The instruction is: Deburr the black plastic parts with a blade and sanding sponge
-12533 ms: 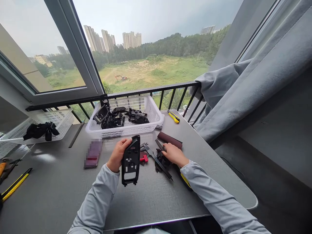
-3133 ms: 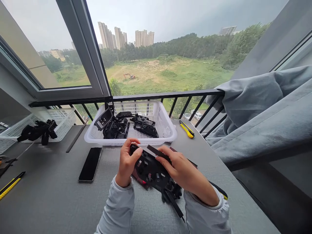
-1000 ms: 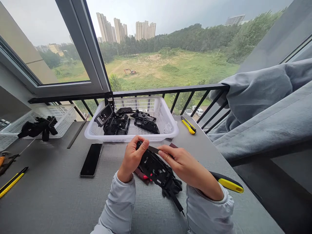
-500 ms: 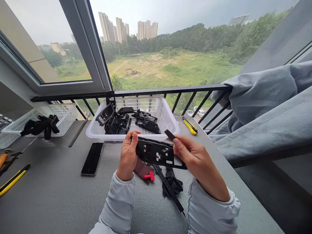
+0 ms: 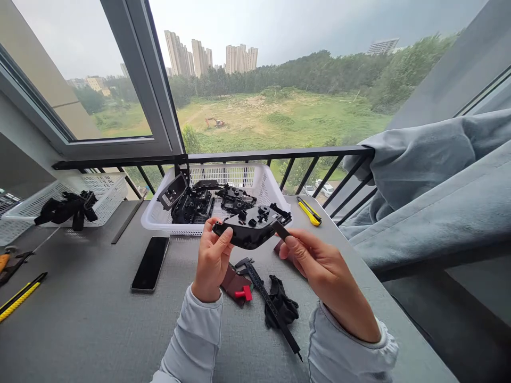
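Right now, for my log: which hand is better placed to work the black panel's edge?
Probably right: the right hand pinches a thin dark strip at one end of the black plastic panel; the left hand grips the other end.

The left hand pinches the near-left end of a black plastic part, holding it level above the tabletop. The right hand, just right of the part, grips a short dark strip between thumb and forefinger, with the strip's tip against the part's right end. Under and between the hands lie a caliper, a dark red pad and a crumpled black clump. Beyond the hands stands a white basket of black parts. A phone lies left of the left hand, and a yellow utility knife lies beyond the right hand.
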